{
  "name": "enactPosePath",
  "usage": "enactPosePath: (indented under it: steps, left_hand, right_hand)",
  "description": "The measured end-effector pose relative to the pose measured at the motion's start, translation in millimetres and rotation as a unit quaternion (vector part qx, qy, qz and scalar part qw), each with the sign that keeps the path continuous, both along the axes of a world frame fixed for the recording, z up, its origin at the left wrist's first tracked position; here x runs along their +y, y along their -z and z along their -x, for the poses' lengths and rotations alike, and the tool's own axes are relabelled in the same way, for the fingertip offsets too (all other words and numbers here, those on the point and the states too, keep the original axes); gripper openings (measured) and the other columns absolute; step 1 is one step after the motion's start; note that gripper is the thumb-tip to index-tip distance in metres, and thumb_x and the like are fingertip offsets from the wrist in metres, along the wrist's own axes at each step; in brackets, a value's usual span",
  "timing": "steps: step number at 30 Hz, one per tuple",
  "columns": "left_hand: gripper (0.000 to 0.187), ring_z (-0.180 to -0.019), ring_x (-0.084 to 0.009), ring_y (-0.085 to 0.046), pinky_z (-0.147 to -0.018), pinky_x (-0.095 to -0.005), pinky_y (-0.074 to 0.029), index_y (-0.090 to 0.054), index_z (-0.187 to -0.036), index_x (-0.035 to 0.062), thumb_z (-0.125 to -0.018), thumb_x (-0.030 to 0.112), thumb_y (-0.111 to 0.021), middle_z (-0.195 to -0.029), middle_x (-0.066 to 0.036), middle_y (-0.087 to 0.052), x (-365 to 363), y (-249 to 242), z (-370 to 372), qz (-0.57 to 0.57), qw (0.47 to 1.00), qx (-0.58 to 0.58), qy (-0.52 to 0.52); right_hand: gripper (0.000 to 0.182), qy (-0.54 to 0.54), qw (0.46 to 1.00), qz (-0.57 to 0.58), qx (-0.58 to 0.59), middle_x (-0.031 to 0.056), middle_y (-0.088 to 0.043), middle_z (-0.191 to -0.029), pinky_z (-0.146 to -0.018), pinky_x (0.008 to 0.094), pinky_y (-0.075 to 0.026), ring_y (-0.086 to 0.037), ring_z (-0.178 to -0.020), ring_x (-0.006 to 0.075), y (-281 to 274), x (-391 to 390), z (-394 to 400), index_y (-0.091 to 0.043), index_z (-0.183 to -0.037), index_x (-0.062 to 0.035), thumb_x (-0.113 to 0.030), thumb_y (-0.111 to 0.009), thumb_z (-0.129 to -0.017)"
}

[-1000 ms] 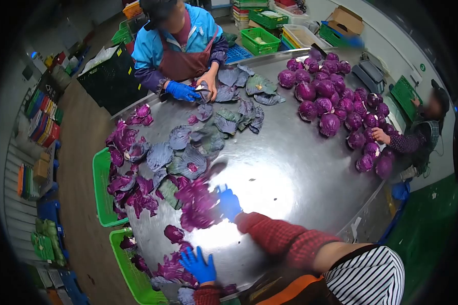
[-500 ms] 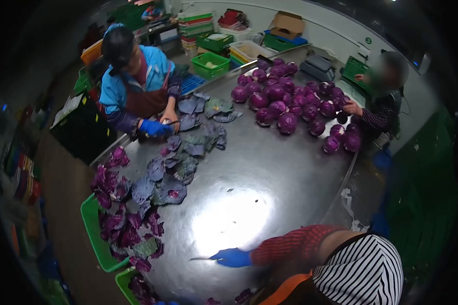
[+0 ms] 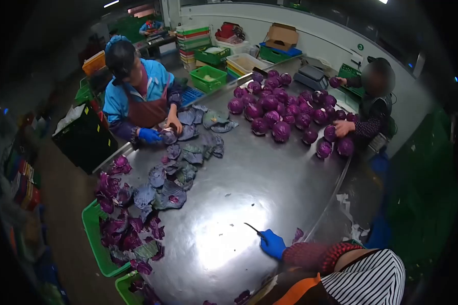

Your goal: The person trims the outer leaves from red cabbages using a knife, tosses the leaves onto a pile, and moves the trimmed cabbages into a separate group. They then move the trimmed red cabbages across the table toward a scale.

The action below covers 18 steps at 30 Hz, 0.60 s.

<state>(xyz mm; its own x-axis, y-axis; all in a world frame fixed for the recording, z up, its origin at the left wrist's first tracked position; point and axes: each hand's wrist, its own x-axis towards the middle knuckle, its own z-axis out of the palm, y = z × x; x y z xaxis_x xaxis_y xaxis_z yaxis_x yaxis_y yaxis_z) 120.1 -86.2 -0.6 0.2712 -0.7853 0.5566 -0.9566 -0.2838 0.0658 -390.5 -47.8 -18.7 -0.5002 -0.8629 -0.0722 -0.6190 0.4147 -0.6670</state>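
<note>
My right hand, in a blue glove and a red checked oversleeve, is closed round a small knife. Its thin dark blade points up and left over the bare steel table. A purple cabbage leaf lies just right of the glove, by the sleeve. Out of view is my left hand. Loose purple leaves are heaped on the left, over a green crate. Dark trimmings lie near the bottom edge.
Across the table a co-worker handles a cabbage among bluish outer leaves. Red cabbages are piled at the far right, where another person holds one up. A second green crate stands at bottom left.
My right hand has moved right and slightly up with the knife, whose blade now tilts upward. The right-hand co-worker has lifted a cabbage. A bit of blue at the bottom edge has gone from view.
</note>
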Motion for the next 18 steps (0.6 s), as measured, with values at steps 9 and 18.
enactPosePath:
  steps: [9,18]
  left_hand:
    - [0.034,-0.111,-0.0446,-0.054,-0.097,-0.0535,-0.041,-0.063,-0.109,0.0015,-0.085,0.025,-0.064,-0.114,-0.027,-0.060,66.3,-8.0,165.1,-0.120,0.942,0.210,0.232]
    - [0.025,-0.104,-0.0441,-0.056,-0.091,-0.0536,-0.044,-0.061,-0.099,0.0038,-0.084,0.024,-0.065,-0.107,-0.023,-0.061,104.2,14.1,176.7,-0.156,0.931,0.166,0.284]
  right_hand:
    - [0.027,-0.013,0.999,0.028,0.040,0.0148,-0.063,-0.098,-0.071,0.0448,-0.053,-0.065,-0.078,0.0372,-4.3,-9.3,0.7,-0.064,-0.112,-0.0117,-0.015,-0.059,-0.085]
    - [0.030,-0.029,0.999,0.022,0.041,0.0168,-0.061,-0.098,-0.072,0.0463,-0.053,-0.065,-0.080,0.0377,-4.3,-11.0,2.2,-0.063,-0.113,-0.0110,-0.013,-0.059,-0.083]
